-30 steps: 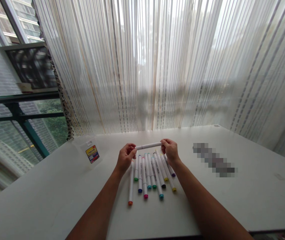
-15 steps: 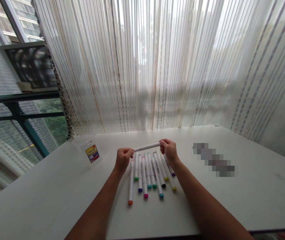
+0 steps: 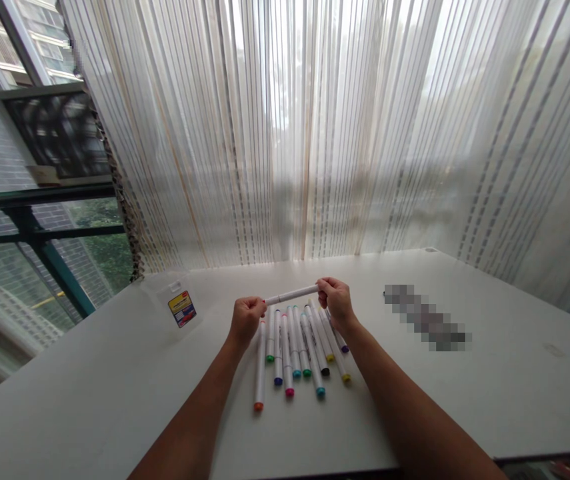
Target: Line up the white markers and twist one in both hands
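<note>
Between my two hands a white marker (image 3: 292,294) is held level above the table, its right end slightly higher. My left hand (image 3: 247,320) is closed on the end with a bit of red showing. On the other end, the fingers of my right hand (image 3: 335,301) are closed. Just below lie several white markers side by side with coloured ends, among them an orange-ended marker (image 3: 259,367) at the left, a pink-ended marker (image 3: 287,357) and a black-ended marker (image 3: 321,347). My right hand partly covers the far ends of the rightmost ones.
A clear plastic package (image 3: 179,307) with a yellow and blue label lies left on the white table (image 3: 115,400). To the right is a blurred-out long object (image 3: 425,317). Striped sheer curtains (image 3: 285,133) hang behind the table, with a green railing (image 3: 39,233) at the left.
The view has shifted very slightly. Both hands keep hold of the marker in nearly the same place, and the markers on the table have not moved.
</note>
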`<act>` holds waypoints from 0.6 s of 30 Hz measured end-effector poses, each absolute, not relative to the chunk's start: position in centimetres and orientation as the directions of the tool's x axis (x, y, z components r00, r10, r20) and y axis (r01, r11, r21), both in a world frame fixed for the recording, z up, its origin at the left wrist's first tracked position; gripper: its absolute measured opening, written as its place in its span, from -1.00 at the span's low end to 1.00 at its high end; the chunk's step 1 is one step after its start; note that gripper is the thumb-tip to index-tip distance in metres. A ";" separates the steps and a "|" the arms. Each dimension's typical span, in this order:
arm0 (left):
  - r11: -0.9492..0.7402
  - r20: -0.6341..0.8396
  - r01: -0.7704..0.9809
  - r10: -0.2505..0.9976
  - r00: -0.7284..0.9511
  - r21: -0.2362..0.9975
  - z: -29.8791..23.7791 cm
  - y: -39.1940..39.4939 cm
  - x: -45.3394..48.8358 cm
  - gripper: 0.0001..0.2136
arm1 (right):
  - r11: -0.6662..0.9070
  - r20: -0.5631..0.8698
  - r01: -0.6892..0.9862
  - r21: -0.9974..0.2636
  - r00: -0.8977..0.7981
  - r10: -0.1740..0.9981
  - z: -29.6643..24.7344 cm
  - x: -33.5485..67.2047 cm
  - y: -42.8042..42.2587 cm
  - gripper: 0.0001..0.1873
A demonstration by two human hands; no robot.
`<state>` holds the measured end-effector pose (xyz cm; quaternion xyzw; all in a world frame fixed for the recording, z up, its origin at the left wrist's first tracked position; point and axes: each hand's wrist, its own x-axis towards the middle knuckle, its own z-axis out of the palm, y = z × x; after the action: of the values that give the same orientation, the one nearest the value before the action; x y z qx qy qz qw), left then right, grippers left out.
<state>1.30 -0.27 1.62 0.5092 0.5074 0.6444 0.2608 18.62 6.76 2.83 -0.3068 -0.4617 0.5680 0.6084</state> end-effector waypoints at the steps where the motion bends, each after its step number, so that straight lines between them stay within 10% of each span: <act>1: -0.344 0.388 0.184 0.851 -0.354 0.921 1.7 -0.2 1.3 -0.77 | 0.167 0.215 -0.408 -0.898 -0.074 0.974 2.8 18.6 6.8 -0.87; 18: -0.342 0.389 0.221 0.894 -0.224 0.913 2.2 1.2 1.5 -0.75 | 0.153 0.198 -0.451 -0.879 -0.055 0.979 2.8 19.0 7.2 -0.86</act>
<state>1.48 1.16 2.18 0.5567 0.5007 0.6009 0.2798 19.03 7.18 2.80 -0.2996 -0.4399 0.5779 0.6187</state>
